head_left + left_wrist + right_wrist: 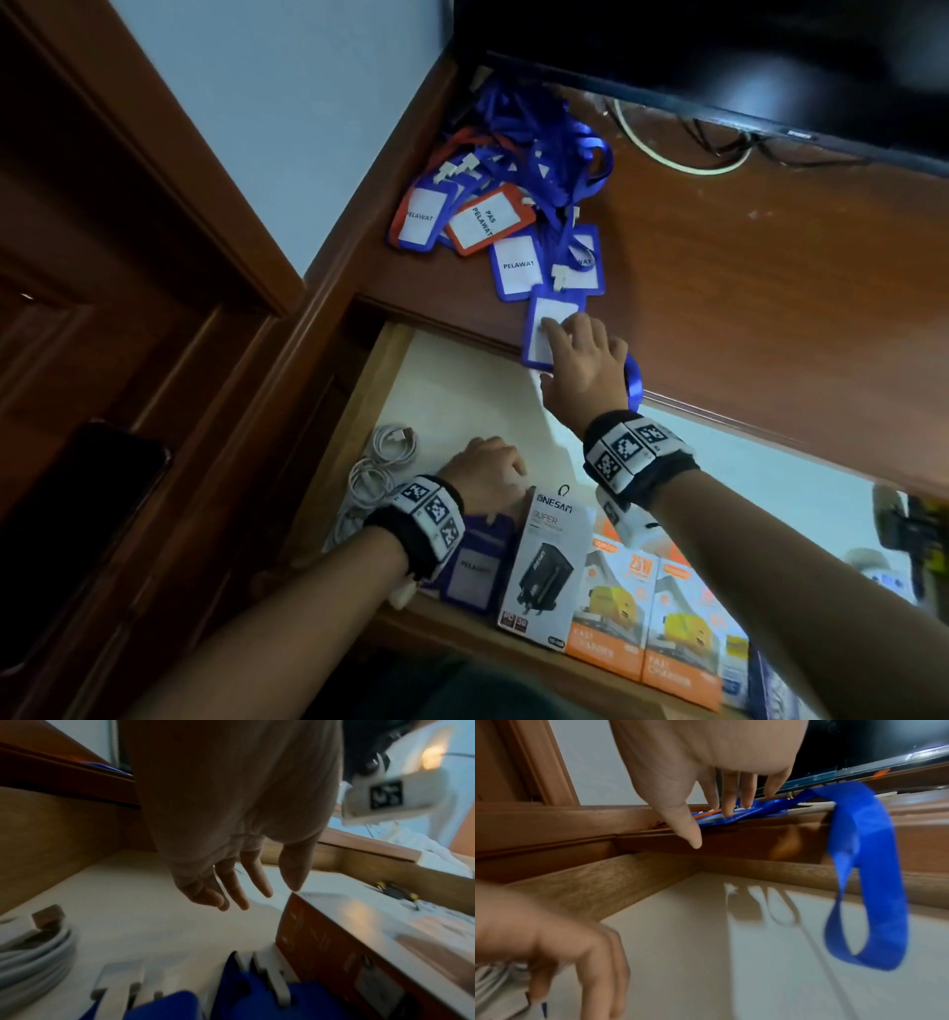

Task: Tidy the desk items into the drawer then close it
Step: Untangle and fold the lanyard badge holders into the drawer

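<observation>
Blue and orange visitor badges with lanyards (493,216) lie piled on the brown desk (744,288). My right hand (565,349) reaches to the desk's front edge, its straight fingers (729,809) pressing on a blue badge holder (544,313) there, thumb hanging free below. That badge's blue strap (867,882) loops down over the open drawer (395,360). My left hand (488,467) hovers inside the drawer, fingers (239,894) relaxed and holding nothing. Under its wrist lies another blue badge holder (472,570).
In the drawer sit coiled white cables (380,462), a white charger box (552,565) and orange charger boxes (616,601). A dark monitor (719,51) with trailing cables stands at the back of the desk. A dark phone-like slab (87,514) lies at the left.
</observation>
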The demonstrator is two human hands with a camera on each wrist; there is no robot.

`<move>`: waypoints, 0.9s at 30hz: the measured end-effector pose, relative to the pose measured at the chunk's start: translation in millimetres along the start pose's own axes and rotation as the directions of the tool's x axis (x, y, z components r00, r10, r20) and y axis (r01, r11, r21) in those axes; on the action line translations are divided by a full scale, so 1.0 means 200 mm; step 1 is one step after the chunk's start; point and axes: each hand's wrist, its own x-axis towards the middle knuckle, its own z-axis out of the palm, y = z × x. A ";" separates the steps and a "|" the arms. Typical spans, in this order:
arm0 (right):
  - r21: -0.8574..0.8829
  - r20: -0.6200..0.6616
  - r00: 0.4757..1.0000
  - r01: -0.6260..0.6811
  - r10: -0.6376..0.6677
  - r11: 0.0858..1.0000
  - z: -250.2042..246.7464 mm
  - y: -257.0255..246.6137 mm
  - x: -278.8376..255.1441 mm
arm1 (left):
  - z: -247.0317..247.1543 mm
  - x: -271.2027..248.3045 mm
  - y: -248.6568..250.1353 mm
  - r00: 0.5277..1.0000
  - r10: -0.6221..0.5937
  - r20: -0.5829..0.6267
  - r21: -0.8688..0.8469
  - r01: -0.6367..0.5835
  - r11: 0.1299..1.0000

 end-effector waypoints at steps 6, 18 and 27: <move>0.003 -0.037 0.999 0.027 -0.026 1.000 -0.06 0.07 -0.05 | -0.15 -0.02 0.02 0.956 -0.007 -0.293 -0.355 -0.102 0.929; 0.828 -0.130 0.958 -0.038 0.257 0.559 -0.47 0.17 -0.36 | -0.36 -0.05 0.34 0.763 0.374 -0.527 -0.235 -0.554 0.799; 0.964 -0.103 0.741 -0.091 0.664 0.251 -0.63 0.47 -0.51 | -0.33 0.02 0.42 0.865 0.338 -0.371 -0.134 -0.410 0.902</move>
